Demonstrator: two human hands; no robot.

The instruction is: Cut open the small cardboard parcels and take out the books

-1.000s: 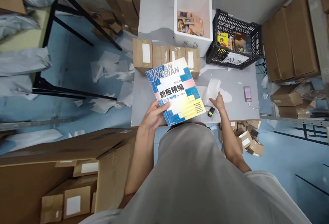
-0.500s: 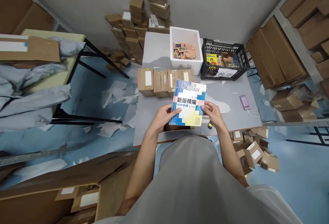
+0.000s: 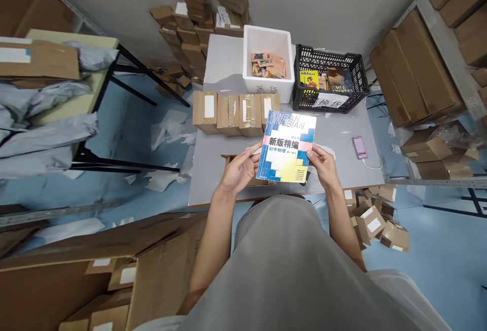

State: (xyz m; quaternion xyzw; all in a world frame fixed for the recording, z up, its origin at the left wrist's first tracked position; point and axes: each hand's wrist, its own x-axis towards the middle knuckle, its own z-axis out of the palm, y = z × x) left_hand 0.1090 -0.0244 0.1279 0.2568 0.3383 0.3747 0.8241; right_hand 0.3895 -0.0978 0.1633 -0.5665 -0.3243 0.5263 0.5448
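A book with a blue, white and yellow cover is held up over the front of the grey table, its front facing me. My right hand pinches its right edge between thumb and fingers. My left hand is beside the left edge, palm turned up and fingers apart, with no clear grip on the book. Beneath the book and my left hand, part of an open cardboard box shows on the table. Small taped boxes stand in a row behind the book.
A white foam box and a black crate with books stand at the table's back. A phone with a cable lies right. Wrapped parcels fill the left table. Cartons lie on the floor; a large open carton is at lower left.
The book has shifted slightly right with my right hand. My left hand has let go of its left edge and opened. The camera view has shifted a little, uncovering part of the open box.
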